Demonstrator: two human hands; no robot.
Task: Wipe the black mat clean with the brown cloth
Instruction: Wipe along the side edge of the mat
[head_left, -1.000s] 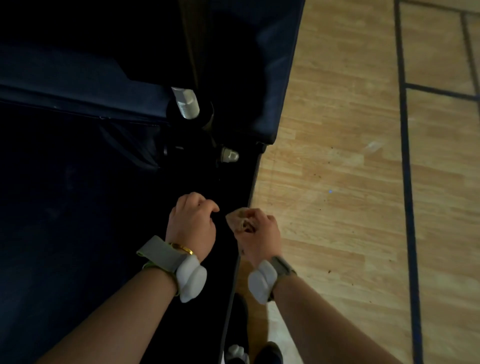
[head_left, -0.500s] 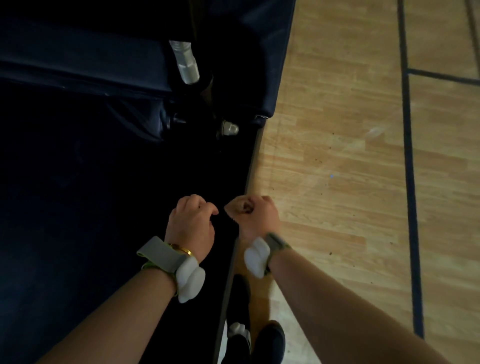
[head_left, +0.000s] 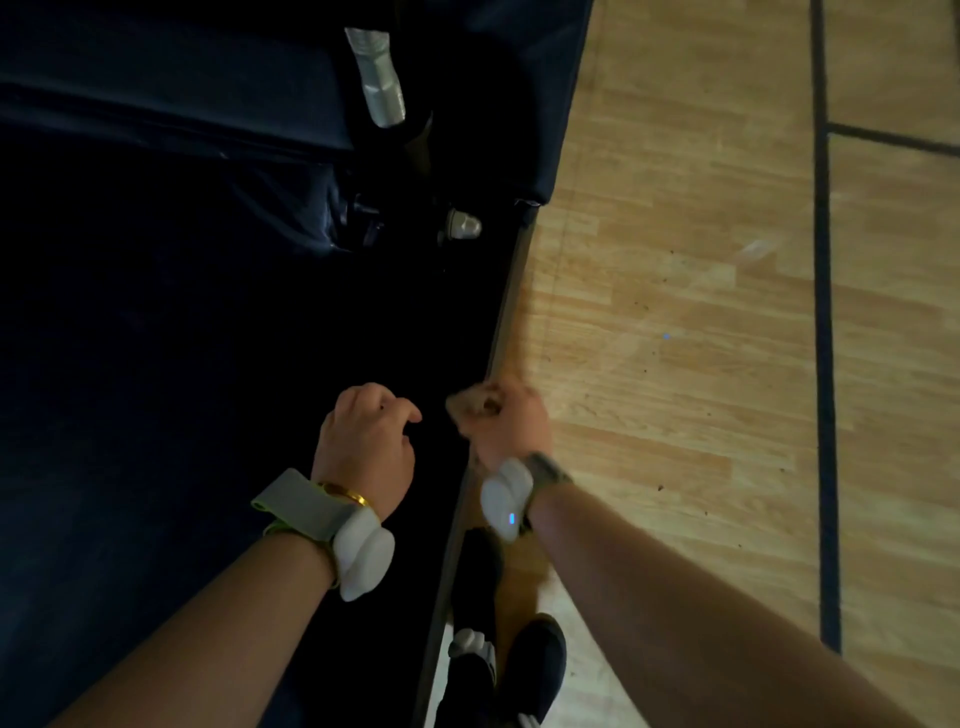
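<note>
The black mat (head_left: 156, 389) fills the left half of the view, its right edge running down toward my feet. My right hand (head_left: 506, 431) is clenched over that edge, with a bunched piece of the brown cloth (head_left: 470, 408) sticking out between thumb and fingers. My left hand (head_left: 366, 441) hovers just left of it over the mat, fingers curled in and nothing visible inside. Both wrists carry white bands.
Dark blue padded mats (head_left: 171, 88) stand at the back, with a grey metal post (head_left: 382, 88) and a small metal fitting (head_left: 462, 226) between them. Wooden gym floor (head_left: 701, 312) with dark lines lies to the right. My dark shoes (head_left: 519, 670) stand by the mat edge.
My right hand has slid a little left, toward the mat edge and my left hand. The view has shifted slightly forward. My left hand has barely moved.
</note>
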